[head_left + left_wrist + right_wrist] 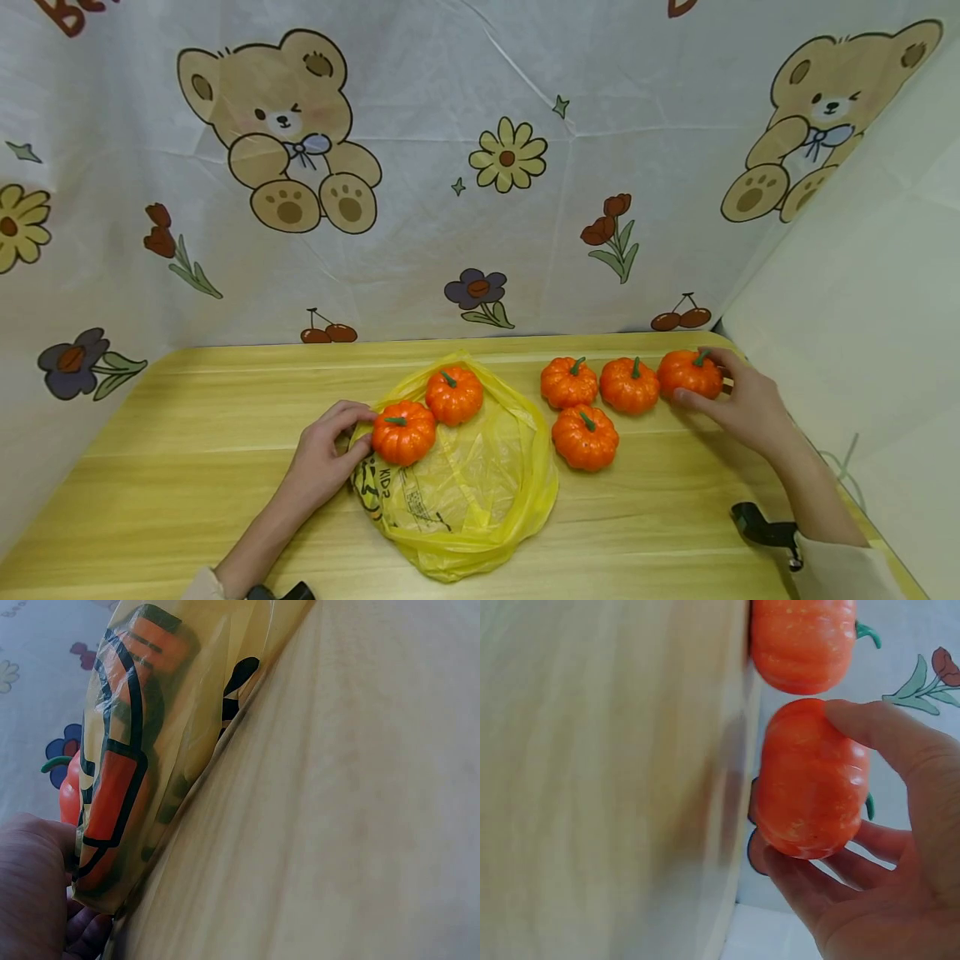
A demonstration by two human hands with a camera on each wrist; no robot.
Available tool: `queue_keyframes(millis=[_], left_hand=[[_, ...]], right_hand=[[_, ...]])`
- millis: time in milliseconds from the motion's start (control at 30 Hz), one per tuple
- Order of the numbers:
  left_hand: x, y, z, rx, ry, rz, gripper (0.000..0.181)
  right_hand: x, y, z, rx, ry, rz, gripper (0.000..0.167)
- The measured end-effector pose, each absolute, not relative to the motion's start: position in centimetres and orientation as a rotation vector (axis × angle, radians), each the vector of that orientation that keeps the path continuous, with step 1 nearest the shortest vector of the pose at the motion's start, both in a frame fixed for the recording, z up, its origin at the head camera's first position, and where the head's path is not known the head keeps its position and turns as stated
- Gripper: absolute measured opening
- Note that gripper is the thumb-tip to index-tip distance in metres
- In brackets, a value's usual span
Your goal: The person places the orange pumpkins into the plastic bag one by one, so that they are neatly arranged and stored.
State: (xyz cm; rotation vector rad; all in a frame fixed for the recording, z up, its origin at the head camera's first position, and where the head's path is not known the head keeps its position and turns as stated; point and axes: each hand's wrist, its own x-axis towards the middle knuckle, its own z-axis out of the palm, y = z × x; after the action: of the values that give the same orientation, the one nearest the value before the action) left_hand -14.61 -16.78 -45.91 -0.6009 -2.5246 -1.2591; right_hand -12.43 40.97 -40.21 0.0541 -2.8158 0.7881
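With the yellow plastic bag [457, 560] as landmark, your right hand [750, 404] is well to its right, thumb and fingers curled round the end pumpkin [688, 375]. The right wrist view adds what the head view half hides: your thumb lies on one side of that pumpkin and your fingers on the other.

Your left hand [330, 446] is at the bag's left rim, beside the left pumpkin [405, 433]; you cannot tell whether its fingers pinch the plastic. Only the left wrist view shows the outer wall, with its orange and black print. Only the head view shows the second pumpkin [454, 396] on the bag, and the whole group of three loose pumpkins [587, 438] to its right.

Under the bag is a pale wood-grain table [187, 417]. Behind it hangs a white cloth [420, 100] printed with bears, flowers and cherries; far to its right is a plain white panel [862, 358]. A dark device [763, 527] sits by your right sleeve [843, 571].
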Motion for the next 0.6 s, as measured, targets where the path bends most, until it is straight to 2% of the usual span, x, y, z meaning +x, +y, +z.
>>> queue_keyframes(millis=[600], left_hand=[[-14.7,-16.8,-45.9,-0.605,-2.537,-1.249,0.029]], right_hand=[[-11.9,38.6,-37.4,0.060,-2.635,0.847,0.080]])
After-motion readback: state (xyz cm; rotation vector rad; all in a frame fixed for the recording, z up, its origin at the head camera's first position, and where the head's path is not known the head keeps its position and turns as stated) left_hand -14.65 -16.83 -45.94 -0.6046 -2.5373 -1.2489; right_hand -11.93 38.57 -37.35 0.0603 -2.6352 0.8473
